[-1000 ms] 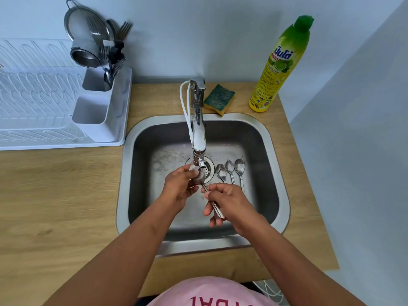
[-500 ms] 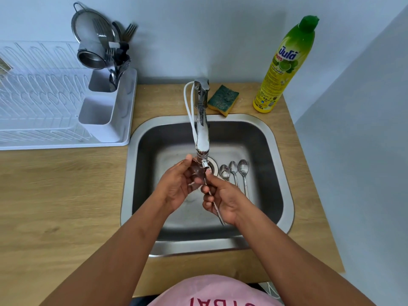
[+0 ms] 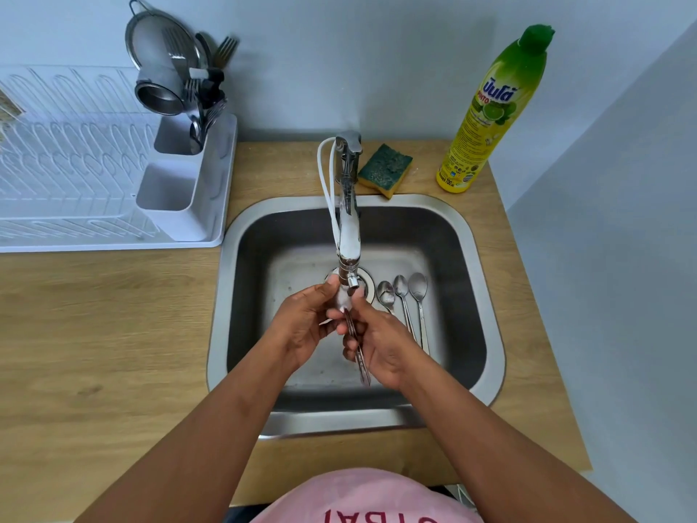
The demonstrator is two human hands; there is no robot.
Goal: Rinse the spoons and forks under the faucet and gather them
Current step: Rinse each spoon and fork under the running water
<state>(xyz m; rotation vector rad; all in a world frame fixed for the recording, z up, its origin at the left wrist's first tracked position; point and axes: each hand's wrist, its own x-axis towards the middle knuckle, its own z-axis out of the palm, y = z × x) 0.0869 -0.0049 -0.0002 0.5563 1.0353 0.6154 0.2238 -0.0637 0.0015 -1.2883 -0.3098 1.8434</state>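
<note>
A metal spoon [image 3: 357, 345] sits under the faucet [image 3: 349, 228] spout, over the steel sink [image 3: 486, 296]. My right hand [image 3: 381, 345] grips its handle, which points toward me. My left hand [image 3: 305, 326] is wrapped around its bowl, fingers rubbing it in the water stream. Three more spoons [image 3: 405, 296] lie side by side on the sink floor, just right of the drain and partly hidden behind my right hand.
A white dish rack [image 3: 75, 175] stands at the left with a cutlery holder [image 3: 181, 198] holding forks, spoons and a strainer. A green-yellow sponge [image 3: 384, 169] and a dish soap bottle [image 3: 494, 115] stand behind the sink. Wooden counter surrounds it.
Both hands have moved up closer to the faucet spout, and my right hand has slid up the spoon handle toward the bowl. The left fingers keep rubbing the bowl.
</note>
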